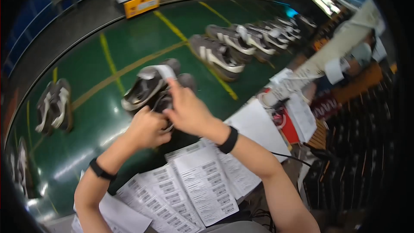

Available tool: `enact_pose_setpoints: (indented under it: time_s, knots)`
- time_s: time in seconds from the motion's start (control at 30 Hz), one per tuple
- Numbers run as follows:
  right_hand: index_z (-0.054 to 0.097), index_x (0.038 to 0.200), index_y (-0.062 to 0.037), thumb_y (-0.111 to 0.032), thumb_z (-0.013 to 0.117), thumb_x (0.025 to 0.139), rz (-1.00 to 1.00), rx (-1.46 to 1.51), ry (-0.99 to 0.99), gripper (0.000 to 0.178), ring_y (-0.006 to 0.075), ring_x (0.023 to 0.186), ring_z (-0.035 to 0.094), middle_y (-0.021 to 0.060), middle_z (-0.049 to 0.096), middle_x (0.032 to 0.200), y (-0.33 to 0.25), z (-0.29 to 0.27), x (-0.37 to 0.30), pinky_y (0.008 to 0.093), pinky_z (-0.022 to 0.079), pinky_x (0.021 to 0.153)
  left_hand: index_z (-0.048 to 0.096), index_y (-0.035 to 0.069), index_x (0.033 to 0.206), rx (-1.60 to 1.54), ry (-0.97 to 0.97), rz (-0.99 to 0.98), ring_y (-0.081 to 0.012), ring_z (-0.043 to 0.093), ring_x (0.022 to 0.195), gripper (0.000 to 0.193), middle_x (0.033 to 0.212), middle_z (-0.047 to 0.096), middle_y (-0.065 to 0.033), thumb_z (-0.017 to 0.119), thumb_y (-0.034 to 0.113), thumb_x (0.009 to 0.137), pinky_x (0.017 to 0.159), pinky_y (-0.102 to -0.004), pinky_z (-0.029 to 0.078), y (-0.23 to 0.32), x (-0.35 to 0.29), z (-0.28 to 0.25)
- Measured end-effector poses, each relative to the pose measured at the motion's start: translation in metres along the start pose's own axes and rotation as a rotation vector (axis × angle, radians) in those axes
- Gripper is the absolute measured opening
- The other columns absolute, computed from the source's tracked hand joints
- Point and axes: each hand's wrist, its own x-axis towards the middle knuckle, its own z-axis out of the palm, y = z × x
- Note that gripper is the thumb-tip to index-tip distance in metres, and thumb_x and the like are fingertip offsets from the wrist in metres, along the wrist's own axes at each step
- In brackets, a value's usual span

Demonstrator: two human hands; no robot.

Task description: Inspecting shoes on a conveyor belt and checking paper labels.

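Observation:
A pair of grey shoes with white trim (144, 89) sits in front of me on the green table, both hands at its near side. My left hand (148, 128) is closed, its curled fingers at the edge of the nearer shoe; part of that shoe is hidden behind my hands. Over the pair reaches my right hand (189, 108), index finger stretched out with a small white label (166, 71) at its tip. The thumb points down at the nearer shoe. Motion blurs the label and the fingertips.
Printed label sheets (205, 185) fan out along the near edge. More grey shoes (217, 56) line up at the far right; another pair (54, 105) stands left. Stacked boxes (142, 2) are at the back. A pale slanted post (319, 64) and dark boxes (353, 146) fill the right.

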Motion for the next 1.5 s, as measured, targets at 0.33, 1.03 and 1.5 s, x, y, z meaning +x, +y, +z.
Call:
enact_pose_setpoints:
  time_s: [0.33,1.03,1.5]
  knots:
    - [0.038,0.14,0.0119,-0.009,0.067,0.076,-0.135,-0.061,-0.102,0.074,0.0278,0.068,0.057,0.0118,0.058,0.077,-0.074,-0.054,-0.046,0.0368,0.05,0.068,0.054,0.004,0.052,-0.335,0.026,-0.11,-0.0298,0.052,0.044,0.027,0.05,0.053,-0.0097,0.074,0.021,0.058,0.046,-0.0359,0.042,0.147,-0.026,-0.089]
    - [0.052,0.123,-0.0013,0.011,0.059,0.077,0.113,0.418,-0.109,0.048,0.0064,0.057,0.057,0.0049,0.066,0.067,-0.034,-0.071,-0.02,0.0216,0.043,0.056,0.053,0.007,0.07,-0.241,0.28,0.193,-0.0218,0.045,0.057,0.026,0.075,0.05,-0.0083,0.073,0.018,0.06,0.059,-0.0322,0.041,0.1,-0.029,-0.067]
    - [0.022,0.151,0.0025,-0.01,0.077,0.077,-0.051,0.167,-0.058,0.093,0.036,0.097,0.063,0.0216,0.064,0.11,-0.044,-0.027,0.007,0.0423,0.051,0.086,0.049,0.007,0.062,-0.4,0.22,0.015,-0.0296,0.052,0.053,0.025,0.058,0.048,-0.0079,0.074,0.011,0.061,0.074,-0.0426,0.047,0.069,-0.03,-0.054]
